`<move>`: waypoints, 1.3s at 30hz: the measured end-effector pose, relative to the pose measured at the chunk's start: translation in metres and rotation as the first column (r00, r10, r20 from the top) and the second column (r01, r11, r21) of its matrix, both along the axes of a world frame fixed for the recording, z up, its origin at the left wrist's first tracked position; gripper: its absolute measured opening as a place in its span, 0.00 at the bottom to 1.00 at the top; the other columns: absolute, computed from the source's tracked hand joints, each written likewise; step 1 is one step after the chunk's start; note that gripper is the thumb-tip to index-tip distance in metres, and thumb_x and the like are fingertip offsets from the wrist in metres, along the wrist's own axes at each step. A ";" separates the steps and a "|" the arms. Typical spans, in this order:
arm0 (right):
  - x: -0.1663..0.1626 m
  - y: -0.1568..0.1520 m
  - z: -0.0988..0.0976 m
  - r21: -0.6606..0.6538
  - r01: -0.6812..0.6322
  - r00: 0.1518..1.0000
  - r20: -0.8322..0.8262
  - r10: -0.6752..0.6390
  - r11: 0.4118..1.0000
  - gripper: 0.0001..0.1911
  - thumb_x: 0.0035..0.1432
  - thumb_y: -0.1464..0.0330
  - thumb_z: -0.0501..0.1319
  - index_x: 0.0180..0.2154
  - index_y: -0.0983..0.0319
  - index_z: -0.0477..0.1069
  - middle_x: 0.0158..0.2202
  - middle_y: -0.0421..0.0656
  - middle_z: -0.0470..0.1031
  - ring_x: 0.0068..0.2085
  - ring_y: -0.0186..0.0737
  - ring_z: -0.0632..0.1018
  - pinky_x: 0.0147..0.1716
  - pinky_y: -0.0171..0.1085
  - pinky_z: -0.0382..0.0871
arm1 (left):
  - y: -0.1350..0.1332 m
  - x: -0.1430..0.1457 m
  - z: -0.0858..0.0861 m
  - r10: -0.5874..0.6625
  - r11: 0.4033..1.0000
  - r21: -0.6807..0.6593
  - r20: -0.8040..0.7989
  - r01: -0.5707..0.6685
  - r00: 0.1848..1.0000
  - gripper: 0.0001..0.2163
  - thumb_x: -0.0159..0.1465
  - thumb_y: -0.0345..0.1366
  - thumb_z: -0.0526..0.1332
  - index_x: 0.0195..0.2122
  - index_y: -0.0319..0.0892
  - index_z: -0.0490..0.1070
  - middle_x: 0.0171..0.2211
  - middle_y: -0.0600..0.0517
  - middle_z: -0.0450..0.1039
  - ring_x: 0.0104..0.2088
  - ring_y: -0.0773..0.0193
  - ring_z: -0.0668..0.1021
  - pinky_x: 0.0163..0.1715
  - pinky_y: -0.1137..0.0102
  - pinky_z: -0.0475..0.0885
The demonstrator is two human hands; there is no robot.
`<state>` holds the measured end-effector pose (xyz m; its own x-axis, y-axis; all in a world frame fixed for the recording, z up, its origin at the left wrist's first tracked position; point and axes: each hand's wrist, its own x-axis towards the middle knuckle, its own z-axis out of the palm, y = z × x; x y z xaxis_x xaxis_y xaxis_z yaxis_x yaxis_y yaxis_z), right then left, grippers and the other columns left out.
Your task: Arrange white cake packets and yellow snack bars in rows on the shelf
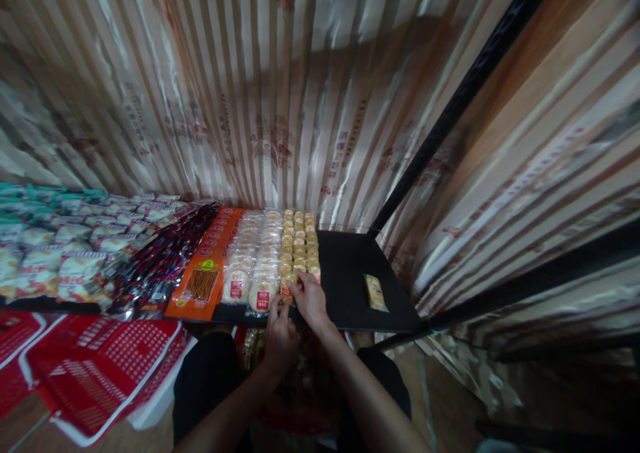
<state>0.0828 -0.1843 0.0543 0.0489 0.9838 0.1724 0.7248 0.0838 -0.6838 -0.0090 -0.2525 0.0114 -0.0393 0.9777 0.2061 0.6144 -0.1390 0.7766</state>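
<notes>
Small yellow snack packets [299, 240] stand in rows on a black shelf [345, 300]. My left hand [280, 336] is at the shelf's front edge, fingertips closed against the near, lower side of a small yellow packet [287, 286] in the front row. From the right, my right hand [311, 301] pinches the same packet with thumb and fingers. Just left of my hands, round white crackers in clear wrappers [263, 296] stand in two rows. One loose yellow packet [375, 293] lies farther right on the shelf.
Orange snack bags [200, 286], dark shiny packs [155, 260] and white snack bags [83, 276] line the shelf leftward. A black post [425, 153] rises at the right. Corrugated sheeting [280, 106] stands behind. A red basket [110, 366] sits below left.
</notes>
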 end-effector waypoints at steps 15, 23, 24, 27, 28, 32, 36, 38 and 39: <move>-0.005 -0.006 -0.010 0.131 -0.042 0.997 -0.065 0.051 0.990 0.19 0.57 0.68 0.51 0.50 0.62 0.65 0.44 0.50 0.69 0.42 0.42 0.72 0.44 0.41 0.67 | 0.010 -0.001 -0.002 -0.017 0.999 -0.030 0.040 0.018 0.999 0.24 0.57 0.31 0.50 0.55 0.29 0.61 0.57 0.37 0.59 0.60 0.54 0.59 0.61 0.62 0.54; 0.018 -0.025 -0.036 0.350 0.188 0.977 0.026 -0.211 0.918 0.23 0.59 0.63 0.50 0.55 0.62 0.60 0.58 0.54 0.57 0.58 0.49 0.59 0.54 0.52 0.56 | 0.007 0.002 0.003 0.013 1.000 -0.015 0.001 -0.013 1.000 0.23 0.57 0.25 0.44 0.54 0.29 0.62 0.59 0.37 0.54 0.59 0.55 0.60 0.59 0.61 0.57; 0.021 -0.025 -0.041 0.339 0.209 0.972 0.027 -0.232 0.917 0.25 0.59 0.62 0.50 0.57 0.63 0.58 0.59 0.54 0.54 0.59 0.50 0.57 0.54 0.53 0.55 | 0.007 0.002 0.003 0.009 1.000 -0.009 0.001 -0.009 1.000 0.23 0.57 0.25 0.45 0.53 0.30 0.62 0.58 0.37 0.55 0.59 0.55 0.60 0.59 0.60 0.57; 0.024 -0.023 -0.055 0.287 0.194 0.978 0.017 -0.207 0.938 0.28 0.59 0.61 0.49 0.59 0.65 0.53 0.61 0.56 0.51 0.61 0.51 0.54 0.55 0.52 0.55 | 0.009 0.003 0.000 0.008 1.000 0.010 0.012 -0.008 1.000 0.23 0.56 0.25 0.47 0.53 0.31 0.63 0.58 0.39 0.57 0.60 0.54 0.59 0.60 0.59 0.57; 0.023 -0.022 -0.059 0.274 0.175 0.982 0.015 -0.186 0.946 0.29 0.60 0.61 0.48 0.60 0.66 0.52 0.61 0.56 0.52 0.61 0.51 0.54 0.55 0.52 0.55 | 0.010 0.004 -0.001 0.011 1.000 0.014 0.015 -0.011 1.000 0.23 0.55 0.26 0.48 0.53 0.31 0.63 0.58 0.39 0.57 0.60 0.54 0.58 0.60 0.59 0.57; 0.022 -0.020 -0.070 0.266 0.132 0.989 0.022 -0.143 0.955 0.29 0.60 0.62 0.48 0.61 0.65 0.50 0.61 0.55 0.54 0.60 0.50 0.56 0.55 0.51 0.56 | 0.012 0.004 -0.008 0.019 0.999 0.028 0.022 -0.020 1.000 0.23 0.55 0.25 0.47 0.53 0.32 0.63 0.58 0.40 0.57 0.60 0.56 0.59 0.59 0.62 0.58; 0.022 -0.023 -0.070 0.290 0.126 0.990 0.031 -0.141 0.949 0.29 0.59 0.64 0.49 0.61 0.64 0.51 0.61 0.54 0.53 0.60 0.50 0.56 0.55 0.52 0.57 | 0.011 0.003 -0.010 0.025 0.998 0.062 0.010 -0.026 1.000 0.23 0.55 0.25 0.48 0.53 0.31 0.62 0.58 0.39 0.55 0.59 0.53 0.61 0.57 0.59 0.61; 0.021 -0.027 -0.067 0.299 0.138 0.988 0.021 -0.151 0.944 0.28 0.59 0.64 0.49 0.60 0.64 0.51 0.62 0.53 0.52 0.60 0.50 0.55 0.55 0.52 0.56 | 0.007 0.002 -0.009 0.011 0.995 0.095 -0.006 -0.011 1.000 0.22 0.55 0.25 0.48 0.53 0.31 0.63 0.58 0.37 0.55 0.57 0.53 0.62 0.56 0.59 0.62; 0.021 -0.030 -0.065 0.300 0.151 0.987 0.010 -0.162 0.942 0.28 0.59 0.64 0.49 0.60 0.64 0.51 0.62 0.53 0.52 0.60 0.50 0.55 0.55 0.52 0.56 | 0.005 0.001 -0.010 0.002 0.993 0.116 -0.013 0.000 1.000 0.22 0.55 0.25 0.48 0.52 0.32 0.64 0.57 0.37 0.56 0.57 0.53 0.63 0.56 0.58 0.62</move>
<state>0.1035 -0.2145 -0.0111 0.1872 0.8681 0.4597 0.7677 0.1626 -0.6198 -0.0083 -0.2474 0.0018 -0.0369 0.9470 0.3190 0.6249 -0.2272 0.7469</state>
